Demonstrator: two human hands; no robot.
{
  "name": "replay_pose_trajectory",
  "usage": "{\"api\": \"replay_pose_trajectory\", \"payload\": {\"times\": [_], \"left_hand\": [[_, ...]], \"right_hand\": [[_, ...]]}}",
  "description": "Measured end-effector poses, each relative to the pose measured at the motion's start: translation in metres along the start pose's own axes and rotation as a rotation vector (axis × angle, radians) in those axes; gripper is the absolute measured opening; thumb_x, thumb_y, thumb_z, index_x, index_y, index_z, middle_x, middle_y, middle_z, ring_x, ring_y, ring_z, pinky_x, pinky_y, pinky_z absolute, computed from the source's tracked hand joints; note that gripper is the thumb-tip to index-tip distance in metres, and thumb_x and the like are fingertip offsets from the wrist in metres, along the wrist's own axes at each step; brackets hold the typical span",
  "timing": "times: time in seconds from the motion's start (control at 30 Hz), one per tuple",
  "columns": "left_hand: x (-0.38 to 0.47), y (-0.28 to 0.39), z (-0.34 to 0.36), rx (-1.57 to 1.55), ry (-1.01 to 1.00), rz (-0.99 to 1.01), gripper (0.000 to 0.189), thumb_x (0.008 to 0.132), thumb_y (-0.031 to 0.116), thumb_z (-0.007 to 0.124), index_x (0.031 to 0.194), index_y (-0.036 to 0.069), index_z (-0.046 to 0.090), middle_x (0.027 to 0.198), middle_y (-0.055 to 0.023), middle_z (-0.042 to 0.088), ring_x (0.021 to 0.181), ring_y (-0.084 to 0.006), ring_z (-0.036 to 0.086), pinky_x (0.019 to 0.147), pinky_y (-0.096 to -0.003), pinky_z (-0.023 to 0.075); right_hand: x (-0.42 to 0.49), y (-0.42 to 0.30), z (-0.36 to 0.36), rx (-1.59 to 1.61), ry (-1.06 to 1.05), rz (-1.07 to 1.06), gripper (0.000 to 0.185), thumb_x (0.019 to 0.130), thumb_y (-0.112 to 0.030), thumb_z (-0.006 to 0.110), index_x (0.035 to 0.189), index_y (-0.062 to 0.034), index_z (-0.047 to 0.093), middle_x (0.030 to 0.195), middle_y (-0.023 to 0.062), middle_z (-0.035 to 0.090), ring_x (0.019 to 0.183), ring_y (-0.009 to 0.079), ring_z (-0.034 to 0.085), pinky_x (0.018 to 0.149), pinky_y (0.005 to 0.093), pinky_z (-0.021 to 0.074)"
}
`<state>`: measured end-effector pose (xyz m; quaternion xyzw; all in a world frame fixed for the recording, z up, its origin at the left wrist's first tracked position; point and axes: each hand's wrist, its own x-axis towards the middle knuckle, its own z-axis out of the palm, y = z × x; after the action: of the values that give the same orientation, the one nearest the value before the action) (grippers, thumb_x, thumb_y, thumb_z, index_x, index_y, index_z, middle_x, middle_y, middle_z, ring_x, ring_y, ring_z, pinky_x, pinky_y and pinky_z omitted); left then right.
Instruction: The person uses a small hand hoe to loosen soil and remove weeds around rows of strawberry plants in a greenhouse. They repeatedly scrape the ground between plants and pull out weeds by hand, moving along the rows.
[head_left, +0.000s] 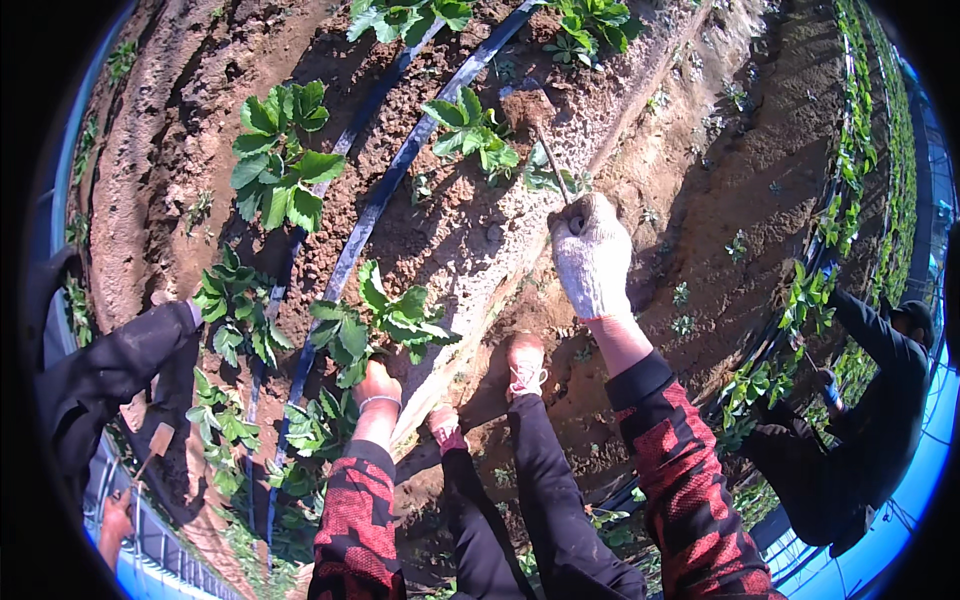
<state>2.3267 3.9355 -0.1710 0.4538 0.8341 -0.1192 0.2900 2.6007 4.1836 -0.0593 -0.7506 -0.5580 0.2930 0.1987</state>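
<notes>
My right hand, in a white knitted glove, is shut around the handle of a small hand hoe. The hoe's thin metal shank points away from me to a soil-caked blade over the raised bed. Close by the blade, to its left, grows a strawberry plant. My bare left hand reaches to the base of another strawberry plant. Its fingertips are hidden by leaves, so whether they grip a stem is unclear.
Two drip tapes run along the bed, the nearer one between plants. My shoe stands in the furrow. At right another person crouches by a plant row; at left another person's sleeve and a small hoe show.
</notes>
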Motion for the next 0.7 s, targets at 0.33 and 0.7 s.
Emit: {"api": "replay_pose_trajectory", "payload": {"times": [0.33, 0.7], "left_hand": [[0.002, 0.002, -0.008, -0.012, -0.100, -0.088, 0.021, 0.085, 0.009, 0.054, 0.101, 0.001, 0.064, 0.105, -0.0253, 0.065, 0.101, -0.0443, 0.061, 0.085, -0.0523, 0.0498], [0.004, 0.003, 0.000, -0.042, 0.005, -0.014, 0.026, 0.081, 0.026, 0.066, 0.096, 0.005, 0.067, 0.096, -0.0211, 0.068, 0.090, -0.0428, 0.064, 0.082, -0.0502, 0.0516]], "right_hand": [[0.018, -0.012, -0.015, 0.869, -0.064, 0.451, 0.020, 0.086, -0.010, 0.065, 0.098, 0.0026, 0.056, 0.072, 0.0106, 0.063, 0.049, 0.0180, 0.059, 0.029, 0.0289, 0.0417], [0.047, 0.028, -0.022, 1.221, 0.200, 0.585, 0.013, 0.090, -0.013, 0.060, 0.098, -0.0019, 0.059, 0.083, 0.0091, 0.063, 0.064, 0.0165, 0.057, 0.063, 0.0330, 0.0534]]}}
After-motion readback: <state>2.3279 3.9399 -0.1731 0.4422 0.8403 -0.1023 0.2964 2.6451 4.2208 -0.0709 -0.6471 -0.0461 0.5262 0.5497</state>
